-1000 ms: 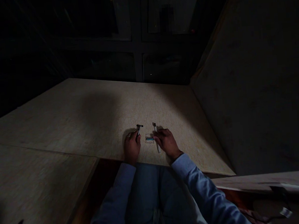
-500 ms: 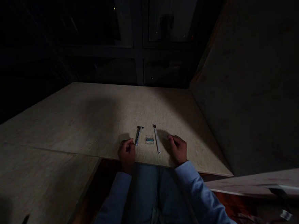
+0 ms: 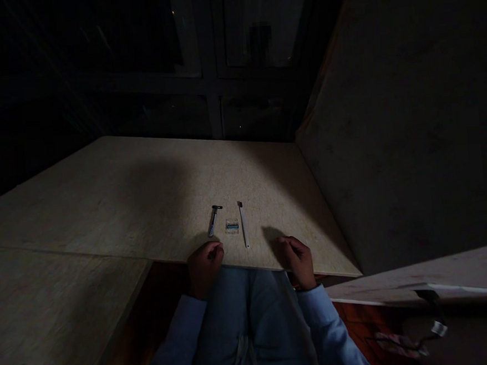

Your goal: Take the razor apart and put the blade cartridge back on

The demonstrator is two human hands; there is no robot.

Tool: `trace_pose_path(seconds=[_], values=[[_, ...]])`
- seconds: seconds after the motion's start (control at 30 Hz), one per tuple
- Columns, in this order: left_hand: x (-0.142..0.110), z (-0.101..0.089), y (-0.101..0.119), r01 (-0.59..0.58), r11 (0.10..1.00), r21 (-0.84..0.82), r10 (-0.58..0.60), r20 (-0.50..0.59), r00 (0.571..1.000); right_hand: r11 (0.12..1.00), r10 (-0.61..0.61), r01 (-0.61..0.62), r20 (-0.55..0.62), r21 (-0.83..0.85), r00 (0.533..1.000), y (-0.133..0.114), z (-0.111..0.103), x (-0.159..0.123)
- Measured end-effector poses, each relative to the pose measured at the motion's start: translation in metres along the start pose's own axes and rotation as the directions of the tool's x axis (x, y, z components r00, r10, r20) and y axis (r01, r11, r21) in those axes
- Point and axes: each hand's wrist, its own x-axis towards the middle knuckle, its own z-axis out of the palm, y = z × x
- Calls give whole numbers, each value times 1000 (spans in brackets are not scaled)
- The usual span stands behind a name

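Beside dark windows (image 3: 150, 108), a razor (image 3: 213, 222) and toothbrush (image 3: 244, 227) flank a clear case (image 3: 232, 231) on a mottled countertop (image 3: 209, 168); left hand (image 3: 205, 266) and right hand (image 3: 298, 259) curl narrow on its near side; the razor's markings are illegible.

The razor (image 3: 213, 222) shows a faint metallic sheen, the toothbrush (image 3: 244, 227) smooth plastic, and the little case (image 3: 232, 230) clear, shiny plastic. They lie on a mottled, mostly matt tabletop (image 3: 174, 209) (stone or laminate, I can't tell), near cloth sleeves (image 3: 325, 316).
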Motion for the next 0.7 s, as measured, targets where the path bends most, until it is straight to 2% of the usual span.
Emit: trace_pose_path(seconds=[0.1,0.33,0.47,0.57,0.63,0.7], values=[[5,1,-1,44,999,-4,-44,-33,998,999,-32,35,68,-41,997,-3,2,0],[12,0,-5,64,998,-23,-64,5,998,957,-168,203,176,-206,970,2,5,-2],[29,-1,-9,46,997,-59,-51,-79,996,914,-219,269,190,-304,957,7,8,-2],[53,-2,-9,23,999,37,-19,-109,994,893,-235,294,203,-341,951,9,10,-1],[71,0,-5,30,988,151,-21,-56,998,885,-238,301,210,-355,948,10,10,-1],[88,3,0,35,967,252,-48,42,998,878,-236,302,213,-372,948,10,10,-1]])
